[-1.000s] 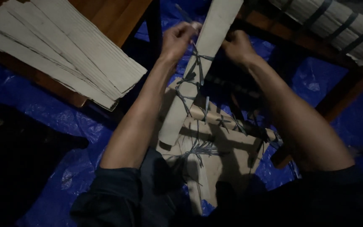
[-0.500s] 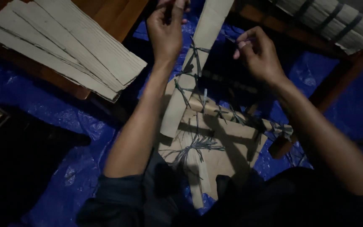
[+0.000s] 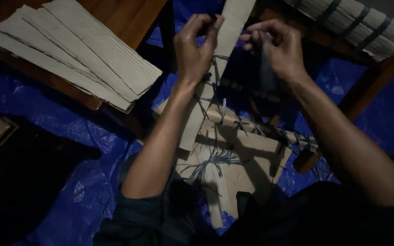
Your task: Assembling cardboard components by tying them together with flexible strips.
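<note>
Left hand (image 3: 196,48) pinches shut on a thin grey strand (image 3: 216,73) at the top of the frame, fingertips pressed vs. the long pale slat (image 3: 226,41) that runs from 12 o'clock down to centre. Right hand (image 3: 277,50), just at 3 o'clock of the left, is closed too, fingers curled on what looks like the strand's other end; the exact grip is lost in shadow. The strand drops from the left hand to a row of lashings where the slat crosses a flat board (image 3: 247,159) w/ a frayed knot (image 3: 213,161) below.

Step in hand, by the look of it: a tie being drawn tight round slat and crosspiece. Next move prob. calls for even tension on both ends and a turn or knot w/out letting the slat slip sideways.

Room is tight. At 10 o'clock a stack of ribbed pale sheets (image 3: 78,54) overhangs the edge of a wooden table (image 3: 133,18), near the left forearm. At 2 o'clock a bundle of slats bound w/ dark bands (image 3: 356,27) rests on a wood frame (image 3: 365,86), close to the right wrist. Blue tarp (image 3: 46,114) covers the floor; the freest space lies at 8 o'clock, dark and hard to read. The person's lap hems in the 6 o'clock side.
</note>
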